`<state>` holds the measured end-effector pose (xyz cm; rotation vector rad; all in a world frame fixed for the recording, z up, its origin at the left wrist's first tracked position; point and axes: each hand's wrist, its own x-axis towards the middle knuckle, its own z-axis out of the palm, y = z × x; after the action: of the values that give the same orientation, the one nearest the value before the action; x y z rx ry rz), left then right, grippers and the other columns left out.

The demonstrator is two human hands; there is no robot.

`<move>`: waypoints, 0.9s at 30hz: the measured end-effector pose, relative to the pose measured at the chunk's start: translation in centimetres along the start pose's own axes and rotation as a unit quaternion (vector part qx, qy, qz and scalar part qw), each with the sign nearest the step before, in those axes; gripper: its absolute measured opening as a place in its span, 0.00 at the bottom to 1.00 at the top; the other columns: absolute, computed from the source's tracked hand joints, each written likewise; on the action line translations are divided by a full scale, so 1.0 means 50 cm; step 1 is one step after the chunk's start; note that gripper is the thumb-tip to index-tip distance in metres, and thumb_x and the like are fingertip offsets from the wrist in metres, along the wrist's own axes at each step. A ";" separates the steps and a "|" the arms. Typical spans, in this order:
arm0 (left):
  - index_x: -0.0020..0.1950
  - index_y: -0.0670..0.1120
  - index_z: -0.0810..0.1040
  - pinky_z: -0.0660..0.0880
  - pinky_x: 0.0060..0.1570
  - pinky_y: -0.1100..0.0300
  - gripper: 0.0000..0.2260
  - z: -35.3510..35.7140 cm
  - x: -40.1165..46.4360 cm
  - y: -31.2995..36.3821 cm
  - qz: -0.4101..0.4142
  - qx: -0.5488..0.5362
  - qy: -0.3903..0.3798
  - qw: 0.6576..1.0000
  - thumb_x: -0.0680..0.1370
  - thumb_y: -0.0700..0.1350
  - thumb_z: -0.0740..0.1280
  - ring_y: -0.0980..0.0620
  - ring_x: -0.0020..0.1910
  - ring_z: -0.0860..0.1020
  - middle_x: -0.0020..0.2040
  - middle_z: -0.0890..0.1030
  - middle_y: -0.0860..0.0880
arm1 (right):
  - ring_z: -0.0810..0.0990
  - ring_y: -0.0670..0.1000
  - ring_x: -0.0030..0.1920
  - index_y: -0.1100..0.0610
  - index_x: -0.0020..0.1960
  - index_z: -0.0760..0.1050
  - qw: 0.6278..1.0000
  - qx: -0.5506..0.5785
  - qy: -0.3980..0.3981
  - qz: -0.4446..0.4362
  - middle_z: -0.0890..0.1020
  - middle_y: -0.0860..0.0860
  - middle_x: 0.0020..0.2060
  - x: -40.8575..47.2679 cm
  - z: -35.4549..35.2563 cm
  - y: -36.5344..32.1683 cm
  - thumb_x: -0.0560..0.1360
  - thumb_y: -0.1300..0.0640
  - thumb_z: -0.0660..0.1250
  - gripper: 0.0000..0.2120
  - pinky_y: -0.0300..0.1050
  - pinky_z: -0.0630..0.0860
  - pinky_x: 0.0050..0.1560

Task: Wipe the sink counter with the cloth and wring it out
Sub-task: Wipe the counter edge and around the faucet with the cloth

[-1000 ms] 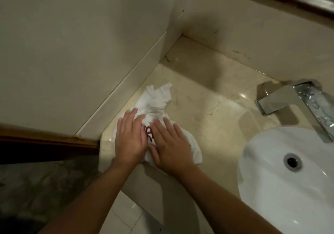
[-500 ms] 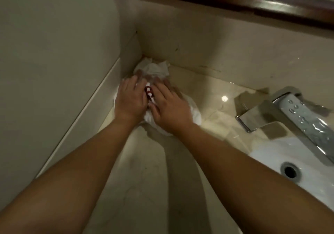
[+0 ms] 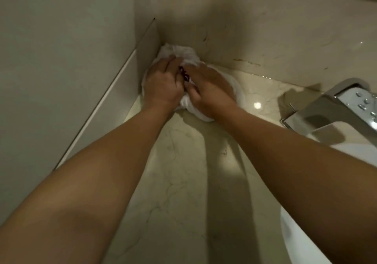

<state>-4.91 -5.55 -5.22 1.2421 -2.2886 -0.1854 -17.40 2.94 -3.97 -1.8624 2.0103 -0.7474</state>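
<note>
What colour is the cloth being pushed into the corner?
White, with a small red mark showing between the hands; the cloth shows best in the head view.

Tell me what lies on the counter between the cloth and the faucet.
Nothing: in the head view, the marble counter is bare between the white cloth and the chrome faucet, apart from a light reflection and the faucet's shadow.

Bathroom, vanity corner. Counter (image 3: 183, 182): polished cream marble with grey veining, glossy, a ceiling light reflected on it at right. Upstand (image 3: 255, 39): matching marble along the far side, stained in places. Left wall (image 3: 61, 49): pale tile meeting the counter. Tap (image 3: 334, 110): chrome, flat-spouted, water-beaded, at the right edge. Basin (image 3: 302, 243): white ceramic, partly visible at near right beneath the tap.
</note>
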 end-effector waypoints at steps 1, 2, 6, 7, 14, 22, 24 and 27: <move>0.59 0.43 0.81 0.75 0.53 0.50 0.20 -0.008 -0.020 0.011 -0.003 -0.001 -0.008 1.000 0.74 0.48 0.57 0.39 0.53 0.80 0.56 0.82 0.40 | 0.64 0.56 0.75 0.55 0.76 0.64 1.000 0.002 -0.001 0.002 0.69 0.57 0.74 -0.022 -0.001 -0.005 0.83 0.52 0.59 0.23 0.39 0.51 0.72; 0.58 0.42 0.81 0.75 0.51 0.50 0.20 -0.017 -0.040 0.021 0.000 0.002 -0.014 1.000 0.74 0.47 0.57 0.39 0.51 0.80 0.55 0.82 0.39 | 0.66 0.56 0.74 0.55 0.76 0.65 1.000 -0.003 0.005 0.002 0.71 0.57 0.72 -0.044 -0.003 -0.012 0.82 0.51 0.60 0.23 0.40 0.53 0.72; 0.58 0.41 0.80 0.72 0.55 0.49 0.18 -0.044 -0.115 0.047 -0.007 0.007 -0.038 0.999 0.77 0.47 0.56 0.40 0.53 0.78 0.54 0.81 0.41 | 0.74 0.55 0.68 0.55 0.72 0.72 0.999 -0.042 0.034 0.000 0.78 0.54 0.66 -0.131 -0.001 -0.037 0.80 0.48 0.59 0.22 0.49 0.66 0.70; 0.59 0.42 0.80 0.71 0.58 0.48 0.19 -0.050 -0.137 0.056 -0.009 0.007 -0.049 0.999 0.77 0.47 0.55 0.41 0.56 0.78 0.56 0.81 0.41 | 0.74 0.55 0.68 0.55 0.72 0.72 0.998 -0.045 0.035 0.002 0.78 0.54 0.67 -0.154 0.000 -0.044 0.80 0.48 0.58 0.23 0.50 0.66 0.71; 0.66 0.45 0.75 0.67 0.68 0.49 0.17 -0.103 -0.318 0.142 -0.009 0.016 -0.096 0.995 0.81 0.46 0.56 0.46 0.67 0.72 0.66 0.76 0.44 | 0.68 0.55 0.73 0.56 0.72 0.70 0.998 -0.044 0.017 0.036 0.75 0.54 0.70 -0.360 -0.004 -0.095 0.81 0.50 0.54 0.22 0.55 0.65 0.73; 0.68 0.46 0.73 0.63 0.70 0.46 0.17 -0.084 -0.366 0.192 0.038 0.055 -0.145 0.987 0.80 0.46 0.60 0.44 0.70 0.69 0.68 0.74 0.44 | 0.75 0.59 0.65 0.64 0.67 0.75 0.995 -0.018 0.072 -0.063 0.79 0.58 0.63 -0.420 -0.033 -0.022 0.77 0.57 0.62 0.20 0.57 0.69 0.69; 0.67 0.48 0.74 0.64 0.68 0.45 0.18 -0.059 -0.297 0.201 0.038 0.051 -0.152 0.986 0.79 0.48 0.57 0.44 0.70 0.68 0.68 0.74 0.45 | 0.76 0.60 0.64 0.65 0.66 0.75 0.993 -0.034 0.097 -0.058 0.80 0.59 0.63 -0.376 -0.045 0.014 0.77 0.58 0.62 0.20 0.54 0.68 0.71; 0.66 0.52 0.74 0.63 0.68 0.41 0.19 -0.012 -0.187 0.230 0.036 0.055 -0.159 0.985 0.77 0.52 0.55 0.43 0.71 0.67 0.71 0.71 0.46 | 0.77 0.61 0.62 0.65 0.67 0.75 0.990 -0.043 0.135 0.002 0.80 0.60 0.62 -0.307 -0.068 0.057 0.78 0.57 0.60 0.20 0.51 0.69 0.67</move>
<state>-9.00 8.68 -4.16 1.2569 -2.6438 -0.2497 -19.89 18.73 -4.72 -1.8906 2.2412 -0.9724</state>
